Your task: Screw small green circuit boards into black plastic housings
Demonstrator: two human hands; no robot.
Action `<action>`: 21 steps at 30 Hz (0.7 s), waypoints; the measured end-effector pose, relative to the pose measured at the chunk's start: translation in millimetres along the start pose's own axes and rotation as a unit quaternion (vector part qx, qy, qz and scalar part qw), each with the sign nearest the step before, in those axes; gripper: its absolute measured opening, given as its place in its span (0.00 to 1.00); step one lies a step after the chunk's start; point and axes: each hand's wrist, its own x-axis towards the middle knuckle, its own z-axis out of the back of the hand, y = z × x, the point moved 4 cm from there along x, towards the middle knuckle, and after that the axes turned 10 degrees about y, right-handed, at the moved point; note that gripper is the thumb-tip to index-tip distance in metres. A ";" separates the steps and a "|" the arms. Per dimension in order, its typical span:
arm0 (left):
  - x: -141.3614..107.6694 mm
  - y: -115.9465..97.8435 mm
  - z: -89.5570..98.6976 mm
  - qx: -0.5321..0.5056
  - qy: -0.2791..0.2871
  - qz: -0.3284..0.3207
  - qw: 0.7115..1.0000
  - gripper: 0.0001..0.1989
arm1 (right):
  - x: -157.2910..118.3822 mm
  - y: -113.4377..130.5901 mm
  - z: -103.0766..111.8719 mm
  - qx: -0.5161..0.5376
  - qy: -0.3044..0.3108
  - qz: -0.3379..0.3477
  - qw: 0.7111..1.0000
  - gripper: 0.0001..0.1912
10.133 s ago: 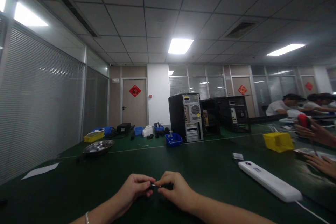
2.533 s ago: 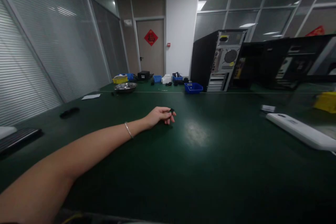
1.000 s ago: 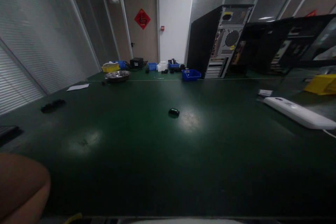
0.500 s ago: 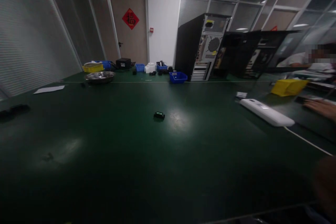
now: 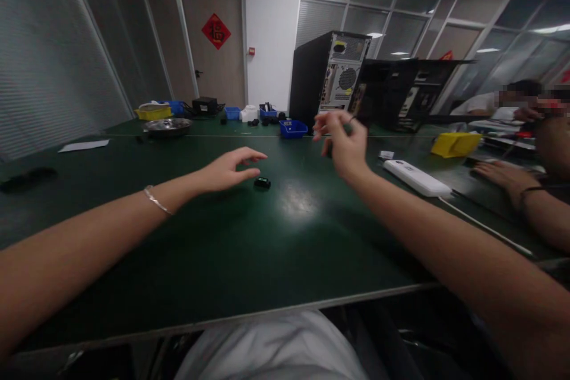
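Note:
A small black module (image 5: 262, 182) with a greenish top face lies on the dark green table. My left hand (image 5: 232, 168) is just to its left, open, with thumb and fingers spread apart; the fingertips appear clear of the module. Farther right, my right hand (image 5: 348, 145) hovers over the table with loosely bent fingers that look apart and somewhat blurred. A dark patch shows by its lower fingers, and I cannot make out what it is. A silvery bracelet (image 5: 158, 200) circles my left wrist.
At the back stand a metal bowl (image 5: 167, 126), a blue bin (image 5: 293, 129) and a black computer tower (image 5: 327, 77). On the right are a white power strip (image 5: 416, 178) with its cord, a yellow bin (image 5: 456, 144), and another person's hand (image 5: 505, 175). White paper (image 5: 84, 145) lies left.
Both my arms have come into view and reach forward over the table, the left hand near the module. The view has tilted down, showing the table's front edge and my lap.

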 end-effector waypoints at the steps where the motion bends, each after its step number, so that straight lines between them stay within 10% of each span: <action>1: 5.0 5.9 -17.6 0.014 0.035 -0.012 0.999 0.26 | -7.4 -3.3 -6.9 -0.004 -0.004 0.001 1.000 0.18; 5: 11.0 19.3 -54.1 0.042 0.063 -0.034 0.997 0.25 | -28.0 -18.7 -41.0 -0.013 0.073 -0.033 0.997 0.22; 21: -4.3 14.0 -44.6 -0.016 0.033 0.030 0.999 0.12 | -40.1 -9.9 -68.1 0.088 0.194 -0.108 0.971 0.18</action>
